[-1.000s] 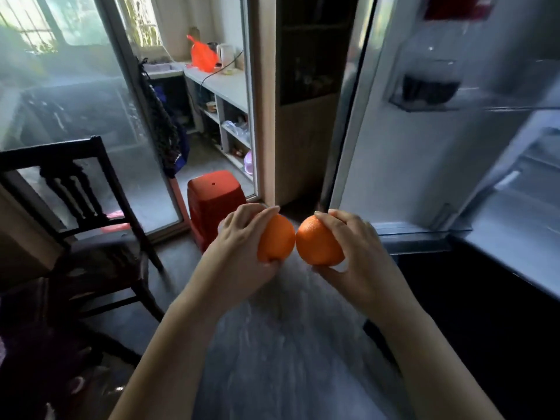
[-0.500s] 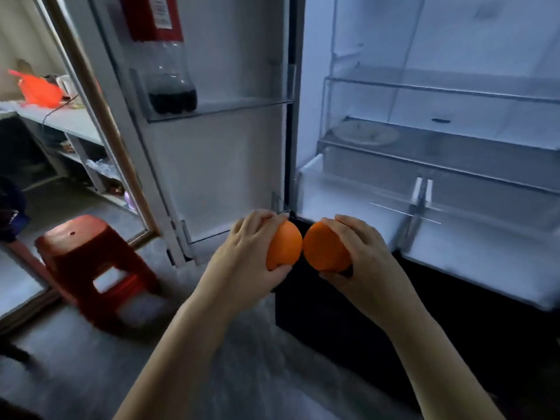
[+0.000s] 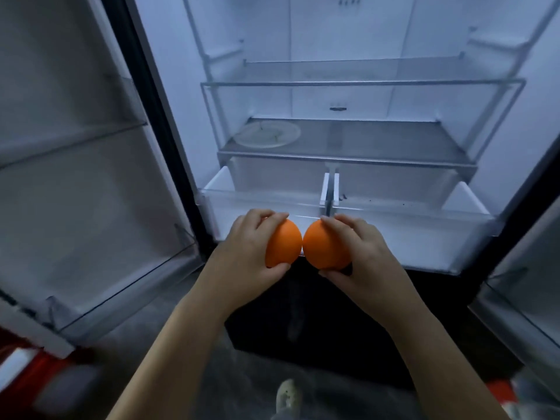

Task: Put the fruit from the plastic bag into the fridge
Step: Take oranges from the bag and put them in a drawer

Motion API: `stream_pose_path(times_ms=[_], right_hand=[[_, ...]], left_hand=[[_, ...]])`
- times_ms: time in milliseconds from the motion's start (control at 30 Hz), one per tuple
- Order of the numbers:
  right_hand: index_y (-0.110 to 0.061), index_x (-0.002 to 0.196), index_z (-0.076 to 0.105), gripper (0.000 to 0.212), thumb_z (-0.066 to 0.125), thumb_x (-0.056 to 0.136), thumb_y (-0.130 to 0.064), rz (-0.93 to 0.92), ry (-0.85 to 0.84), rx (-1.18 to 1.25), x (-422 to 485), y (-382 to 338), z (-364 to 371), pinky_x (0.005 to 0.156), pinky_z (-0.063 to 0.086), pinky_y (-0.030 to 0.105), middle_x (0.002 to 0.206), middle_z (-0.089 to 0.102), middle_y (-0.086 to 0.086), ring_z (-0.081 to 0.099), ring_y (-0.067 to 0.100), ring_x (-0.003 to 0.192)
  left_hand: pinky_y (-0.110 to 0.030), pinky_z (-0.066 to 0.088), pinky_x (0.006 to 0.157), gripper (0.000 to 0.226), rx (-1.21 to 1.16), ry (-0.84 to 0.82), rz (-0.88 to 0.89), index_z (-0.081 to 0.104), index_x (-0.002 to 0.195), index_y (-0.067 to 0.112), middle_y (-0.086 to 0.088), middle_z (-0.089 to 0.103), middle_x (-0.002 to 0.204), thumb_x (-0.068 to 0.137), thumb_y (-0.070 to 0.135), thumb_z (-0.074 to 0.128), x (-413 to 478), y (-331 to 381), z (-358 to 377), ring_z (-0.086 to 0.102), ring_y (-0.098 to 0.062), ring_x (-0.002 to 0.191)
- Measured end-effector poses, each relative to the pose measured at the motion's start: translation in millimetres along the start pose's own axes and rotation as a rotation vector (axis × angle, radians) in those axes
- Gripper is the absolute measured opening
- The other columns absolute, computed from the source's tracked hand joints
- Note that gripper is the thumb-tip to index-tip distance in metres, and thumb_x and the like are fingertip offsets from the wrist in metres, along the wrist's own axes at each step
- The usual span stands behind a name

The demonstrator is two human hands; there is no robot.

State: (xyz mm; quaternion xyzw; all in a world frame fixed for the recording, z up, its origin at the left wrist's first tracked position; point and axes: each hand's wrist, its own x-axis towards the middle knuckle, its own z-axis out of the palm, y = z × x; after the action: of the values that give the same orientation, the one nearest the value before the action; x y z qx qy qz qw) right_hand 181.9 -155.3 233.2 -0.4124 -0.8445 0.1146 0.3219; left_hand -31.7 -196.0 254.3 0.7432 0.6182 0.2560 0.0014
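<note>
Right, on the head view my left hand grips the left orange and my right hand grips the right orange, the fruits touching, just before the left crisper drawer of the open fridge (neither is stowed yet, I judge). Inside, a plate sits on the lower shelf; the room is dim, with grey floor below.

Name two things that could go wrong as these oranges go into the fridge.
1. The left hand grips the left orange, the right hand the right orange, both short of the left drawer; a slip would likely drop one to the floor.
2. On the glass shelf beside the plate, they might roll out.
</note>
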Motion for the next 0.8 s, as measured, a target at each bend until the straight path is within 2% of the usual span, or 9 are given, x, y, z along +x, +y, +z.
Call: stream_pose_path(times_ms=[167,333,533,667,800], right_hand=[[-0.031,0.139,0.037,0.08,0.078,0.071,-0.024,0.047,0.014,-0.027,47,41,13,0.092,0.038,0.026,0.142,0.037,-0.007,0.034,0.015,0.127],[-0.032,0.139,0.036,0.078,0.077,0.073,-0.026,0.053,-0.029,-0.046,124,72,35,0.091,0.036,0.024,0.142,0.035,-0.007,0.032,0.013,0.128],[-0.03,0.139,0.036,0.077,0.076,0.073,-0.029,-0.001,-0.122,-0.1,216,102,66,0.094,0.038,0.03,0.141,0.036,-0.003,0.032,0.016,0.126],[-0.031,0.141,0.033,0.08,0.075,0.074,-0.034,-0.007,-0.226,-0.138,246,122,86,0.094,0.04,0.032,0.143,0.035,-0.004,0.032,0.017,0.127],[-0.032,0.141,0.03,0.078,0.073,0.076,-0.036,-0.017,-0.303,-0.16,264,133,99,0.09,0.041,0.031,0.143,0.032,-0.005,0.031,0.016,0.128]], left_hand=[[-0.037,0.047,0.09,0.072,-0.027,-0.036,0.028,0.037,0.138,0.032,0.01,0.036,0.134,0.073,0.04,0.069,63,-26,27,0.037,-0.012,0.121],[-0.033,0.046,0.089,0.071,-0.055,-0.061,0.028,0.038,0.138,0.032,0.011,0.036,0.133,0.075,0.036,0.07,135,-72,37,0.036,-0.01,0.12],[-0.038,0.048,0.085,0.073,-0.043,-0.118,0.01,0.036,0.139,0.032,0.012,0.034,0.133,0.075,0.038,0.069,208,-138,51,0.034,-0.01,0.121],[-0.035,0.047,0.089,0.075,-0.024,-0.196,0.014,0.034,0.14,0.032,0.011,0.033,0.136,0.075,0.039,0.07,234,-167,67,0.032,-0.011,0.124],[-0.04,0.048,0.089,0.076,-0.027,-0.261,0.006,0.034,0.14,0.034,0.012,0.034,0.135,0.073,0.041,0.07,249,-188,82,0.034,-0.012,0.123]])
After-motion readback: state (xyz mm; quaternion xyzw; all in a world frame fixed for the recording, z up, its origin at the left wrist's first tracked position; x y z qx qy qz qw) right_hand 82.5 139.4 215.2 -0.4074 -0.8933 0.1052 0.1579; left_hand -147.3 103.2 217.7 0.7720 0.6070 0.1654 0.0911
